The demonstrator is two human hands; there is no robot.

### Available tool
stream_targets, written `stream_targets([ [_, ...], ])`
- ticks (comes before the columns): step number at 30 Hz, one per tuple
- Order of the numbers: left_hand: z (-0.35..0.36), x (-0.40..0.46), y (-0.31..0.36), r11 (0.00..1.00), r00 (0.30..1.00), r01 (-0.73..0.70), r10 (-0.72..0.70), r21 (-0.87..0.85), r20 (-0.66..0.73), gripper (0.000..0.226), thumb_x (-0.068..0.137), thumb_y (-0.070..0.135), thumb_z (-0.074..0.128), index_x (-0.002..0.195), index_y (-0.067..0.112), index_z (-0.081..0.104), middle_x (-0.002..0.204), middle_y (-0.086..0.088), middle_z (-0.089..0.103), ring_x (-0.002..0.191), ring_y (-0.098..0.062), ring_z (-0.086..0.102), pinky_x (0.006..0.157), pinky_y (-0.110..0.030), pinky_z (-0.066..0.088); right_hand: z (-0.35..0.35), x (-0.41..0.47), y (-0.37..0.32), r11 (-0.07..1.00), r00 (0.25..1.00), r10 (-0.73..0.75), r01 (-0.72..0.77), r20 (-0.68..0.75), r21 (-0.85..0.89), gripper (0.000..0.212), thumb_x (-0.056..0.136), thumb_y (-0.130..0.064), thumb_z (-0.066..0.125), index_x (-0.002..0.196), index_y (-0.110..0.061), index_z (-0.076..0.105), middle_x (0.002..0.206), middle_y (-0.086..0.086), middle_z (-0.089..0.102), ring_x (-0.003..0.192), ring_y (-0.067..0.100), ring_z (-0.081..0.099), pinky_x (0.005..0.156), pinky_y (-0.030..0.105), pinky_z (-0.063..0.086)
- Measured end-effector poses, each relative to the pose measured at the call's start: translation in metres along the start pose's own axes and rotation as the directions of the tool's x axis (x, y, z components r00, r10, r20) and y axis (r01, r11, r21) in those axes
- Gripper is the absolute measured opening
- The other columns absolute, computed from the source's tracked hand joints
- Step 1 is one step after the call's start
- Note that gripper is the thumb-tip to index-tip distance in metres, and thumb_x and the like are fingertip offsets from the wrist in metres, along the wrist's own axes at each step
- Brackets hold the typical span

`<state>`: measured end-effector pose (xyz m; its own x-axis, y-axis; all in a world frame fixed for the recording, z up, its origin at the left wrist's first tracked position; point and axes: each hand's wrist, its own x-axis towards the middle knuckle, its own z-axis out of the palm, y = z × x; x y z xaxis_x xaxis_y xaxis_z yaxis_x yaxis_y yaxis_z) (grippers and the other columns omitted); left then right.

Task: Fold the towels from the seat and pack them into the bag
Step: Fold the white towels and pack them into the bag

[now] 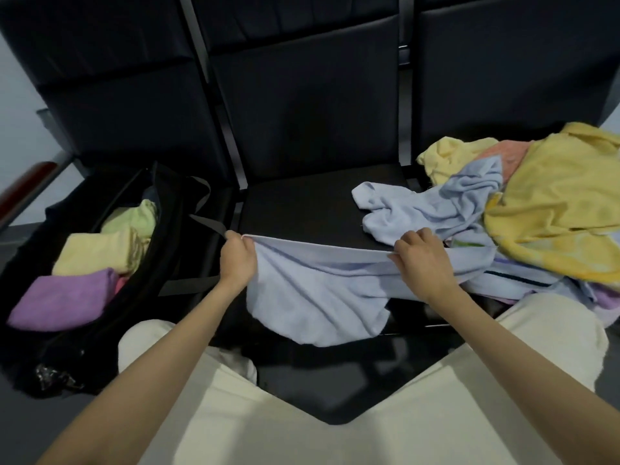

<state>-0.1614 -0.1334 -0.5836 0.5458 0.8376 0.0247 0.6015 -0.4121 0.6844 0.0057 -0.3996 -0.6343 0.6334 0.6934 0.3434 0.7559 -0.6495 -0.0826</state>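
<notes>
- Left hand and right hand each pinch the blue towel's top edge, stretching it taut over the seat's front edge, seemingly for folding.
- Bag, at the seat's left edge, holds folded towels.

yellow towel cut by right edge, bag bottom hidden by folded towels

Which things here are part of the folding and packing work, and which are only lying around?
Part of the job:
- light blue towel, pinched by left hand and right hand
- pile of unfolded towels
- black bag holding folded towels
- seat

Just lying about:
- crumpled dark wrapper beside the bag
</notes>
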Motion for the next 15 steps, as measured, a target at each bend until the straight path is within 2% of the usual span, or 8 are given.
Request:
stream_targets([
  [2,-0.004,-0.002,0.019,0.971,0.992,0.090,-0.107,-0.220,-0.064,0.023,0.102,0.014,0.031,0.111,-0.002,0.045,0.086,-0.003,0.048,0.085,-0.019,0.049,0.071,-0.030,0.038,-0.006,0.001,-0.016,0.999,0.998,0.054,-0.054,-0.016,0.000,0.019,0.076,-0.018,0.076,0.069,-0.006,0.063,0.076,0.012,0.062,0.073,0.036,0.055,0.061,0.040,0.041],
  [4,-0.011,0.001,0.035,0.914,0.984,0.131,-0.167,-0.383,-0.061,0.031,0.099,0.014,0.029,0.113,-0.008,0.046,0.084,-0.003,0.047,0.082,-0.018,0.049,0.063,-0.030,0.040,-0.015,0.002,-0.033,0.968,0.982,0.174,-0.157,-0.074,0.195,0.022,0.088,-0.018,0.064,0.071,-0.008,0.055,0.068,0.012,0.059,0.070,0.035,0.054,0.061,0.038,0.037],
  [5,-0.017,0.004,0.043,0.881,0.983,0.139,-0.180,-0.453,-0.048,0.035,0.098,0.014,0.028,0.114,-0.010,0.047,0.082,-0.004,0.048,0.078,-0.019,0.050,0.055,-0.029,0.041,-0.018,0.003,-0.041,0.897,0.959,0.273,-0.222,-0.083,0.382,0.025,0.094,-0.020,0.056,0.073,-0.009,0.050,0.065,0.011,0.056,0.066,0.034,0.052,0.060,0.037,0.035],
  [6,-0.024,0.006,0.051,0.842,0.982,0.148,-0.188,-0.519,-0.025,0.037,0.097,0.014,0.028,0.116,-0.011,0.047,0.084,-0.008,0.050,0.076,-0.020,0.053,0.049,-0.027,0.043,-0.023,0.005,-0.049,0.779,0.936,0.349,-0.265,-0.041,0.569,0.026,0.098,-0.023,0.049,0.076,-0.009,0.045,0.063,0.008,0.053,0.063,0.030,0.051,0.058,0.037,0.035],
  [8,-0.041,0.004,0.071,0.749,0.985,0.145,-0.169,-0.647,0.025,0.036,0.096,0.011,0.028,0.116,-0.008,0.050,0.096,-0.019,0.058,0.082,-0.027,0.062,0.047,-0.027,0.050,-0.034,0.011,-0.066,0.551,0.910,0.414,-0.248,-0.003,0.797,0.021,0.099,-0.025,0.045,0.086,-0.009,0.045,0.061,-0.001,0.049,0.057,0.019,0.048,0.056,0.036,0.038],
  [11,-0.067,-0.008,0.104,0.656,0.997,0.069,-0.070,-0.752,0.030,0.030,0.096,0.008,0.029,0.103,-0.005,0.055,0.097,-0.024,0.064,0.089,-0.036,0.067,0.056,-0.035,0.058,-0.052,0.016,-0.089,0.495,0.951,0.302,-0.103,-0.060,0.863,0.007,0.099,-0.021,0.044,0.106,-0.019,0.043,0.056,-0.009,0.044,0.049,0.008,0.044,0.051,0.026,0.037],
  [13,-0.081,-0.018,0.123,0.654,1.000,0.002,0.018,-0.756,0.018,0.029,0.098,0.009,0.028,0.101,-0.005,0.053,0.091,-0.021,0.065,0.082,-0.032,0.069,0.056,-0.034,0.058,-0.061,0.020,-0.101,0.542,0.983,0.162,-0.018,-0.084,0.841,0.010,0.097,-0.017,0.040,0.100,-0.023,0.047,0.055,-0.011,0.046,0.048,0.007,0.046,0.049,0.027,0.038],
  [15,-0.092,-0.023,0.138,0.660,0.997,-0.038,0.074,-0.750,0.015,0.034,0.100,0.011,0.029,0.110,-0.012,0.052,0.093,-0.021,0.066,0.076,-0.025,0.071,0.053,-0.031,0.056,-0.066,0.024,-0.111,0.575,0.993,0.083,0.023,-0.086,0.818,0.020,0.090,-0.013,0.039,0.092,-0.022,0.057,0.070,-0.014,0.057,0.064,0.004,0.055,0.060,0.034,0.048],
])
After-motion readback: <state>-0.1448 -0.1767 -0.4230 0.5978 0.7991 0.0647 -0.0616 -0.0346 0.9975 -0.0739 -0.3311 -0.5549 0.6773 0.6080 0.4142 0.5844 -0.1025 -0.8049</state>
